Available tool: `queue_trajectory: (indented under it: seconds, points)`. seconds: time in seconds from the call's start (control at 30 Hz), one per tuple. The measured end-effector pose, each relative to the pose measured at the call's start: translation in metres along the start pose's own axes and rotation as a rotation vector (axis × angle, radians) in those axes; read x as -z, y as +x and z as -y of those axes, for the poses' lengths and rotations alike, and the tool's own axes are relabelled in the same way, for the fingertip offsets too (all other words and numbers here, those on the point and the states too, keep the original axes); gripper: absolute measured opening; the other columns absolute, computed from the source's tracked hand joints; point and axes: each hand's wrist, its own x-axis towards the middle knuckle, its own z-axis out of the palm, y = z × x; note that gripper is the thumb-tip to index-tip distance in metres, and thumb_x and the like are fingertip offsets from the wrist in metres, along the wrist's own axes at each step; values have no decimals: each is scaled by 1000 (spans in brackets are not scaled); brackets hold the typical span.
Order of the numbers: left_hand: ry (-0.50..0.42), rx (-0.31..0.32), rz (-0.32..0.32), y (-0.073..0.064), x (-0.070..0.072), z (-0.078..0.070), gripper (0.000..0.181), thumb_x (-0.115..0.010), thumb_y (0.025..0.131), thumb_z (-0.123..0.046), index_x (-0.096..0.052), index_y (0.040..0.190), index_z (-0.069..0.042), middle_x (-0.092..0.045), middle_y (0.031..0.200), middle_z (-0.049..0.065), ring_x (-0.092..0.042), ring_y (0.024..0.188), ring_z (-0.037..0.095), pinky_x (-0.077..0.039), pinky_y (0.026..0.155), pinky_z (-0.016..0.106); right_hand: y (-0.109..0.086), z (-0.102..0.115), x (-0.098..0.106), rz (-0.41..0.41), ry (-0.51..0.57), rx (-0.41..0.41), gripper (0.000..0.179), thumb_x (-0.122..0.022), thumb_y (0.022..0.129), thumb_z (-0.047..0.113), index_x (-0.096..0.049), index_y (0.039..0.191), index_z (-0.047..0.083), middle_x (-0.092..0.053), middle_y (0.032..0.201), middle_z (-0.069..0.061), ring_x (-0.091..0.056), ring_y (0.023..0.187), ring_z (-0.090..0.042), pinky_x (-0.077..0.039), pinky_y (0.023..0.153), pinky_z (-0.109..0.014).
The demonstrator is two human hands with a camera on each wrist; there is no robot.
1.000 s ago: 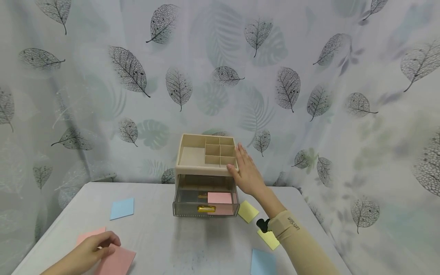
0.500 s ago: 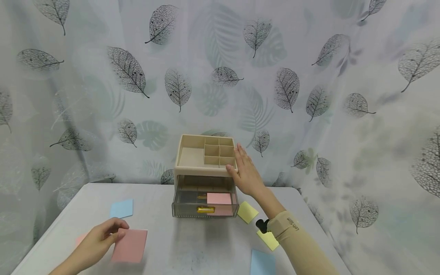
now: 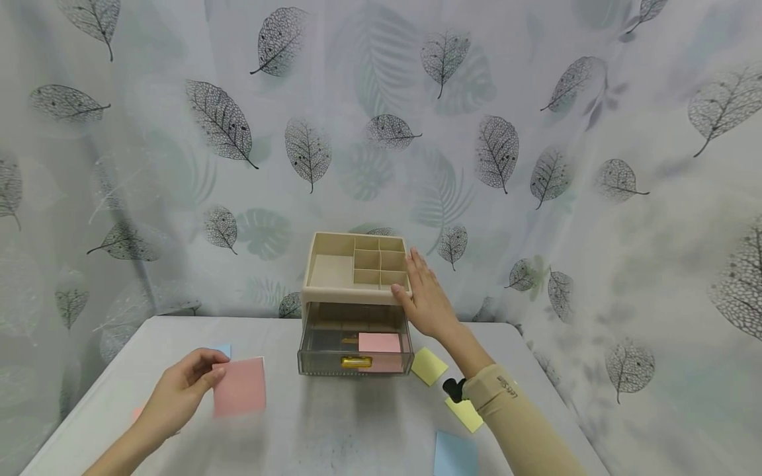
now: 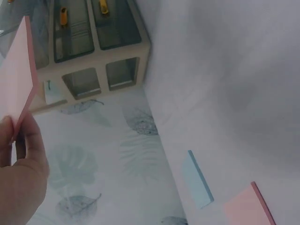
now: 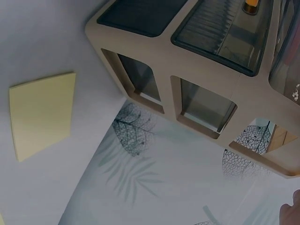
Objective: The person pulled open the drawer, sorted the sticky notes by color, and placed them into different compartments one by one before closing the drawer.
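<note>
My left hand (image 3: 181, 390) pinches the left edge of a pink sticky note pad (image 3: 240, 388) between thumb and fingers, raised over the table left of the desk organizer. The left wrist view shows this pad upright, edge toward the camera. The beige desk organizer (image 3: 330, 294) has divided compartments on top and a clear drawer (image 3: 318, 362) pulled out at the front, with a gold handle. Another pink pad (image 3: 380, 342) lies in that drawer's right part. With fingers straight, my right hand (image 3: 430, 301) rests against the organizer's upper right side.
Left on the white table (image 3: 280, 436) are a blue pad (image 4: 196, 180) and a pink pad (image 4: 251, 206). On the right lie a yellow pad (image 3: 430, 367), a second yellow pad (image 3: 465, 414) and a blue pad (image 3: 456, 455). A leaf-print curtain (image 3: 369, 86) hangs behind.
My left hand has lifted the pink sticky note pad and carried it forward and right, turning it more upright. The right hand stays on the organizer; the drawer has not moved.
</note>
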Motion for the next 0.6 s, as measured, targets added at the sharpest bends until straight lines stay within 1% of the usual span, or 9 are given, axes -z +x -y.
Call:
queue_trajectory:
  seconds: [0.17,0.33,0.43,0.6]
  points:
    - [-21,-27,-57,9,-2,-8,19,-63,104,-9,-64,122,-2,-68,110,-2,-63,95,-2,-56,78,15,0,1,1,-1,-1,1,77,-34,112,51,-8,167,4,1,175,-9,-2,161,-27,-15,127,-58]
    - [-32,-61,-109,17,-6,-17,19,-63,105,-10,-64,122,-2,-67,107,-6,-63,91,0,-54,75,15,0,1,0,-3,-2,1,78,-35,111,52,-8,167,4,2,175,-9,-2,161,-28,-15,127,-58]
    - [-43,-94,-137,21,-7,-23,18,-63,105,-9,-64,122,-1,-67,107,-9,-62,92,0,-53,75,14,0,2,1,1,1,-1,78,-34,112,52,-8,167,4,2,175,-8,-1,161,-28,-13,128,-57]
    - [-79,-156,-174,29,-8,-34,18,-61,105,-7,-63,122,0,-66,108,-10,-63,95,-1,-52,79,12,0,2,1,7,8,-10,77,-34,112,51,-8,167,5,3,175,-6,0,161,-25,-10,129,-53]
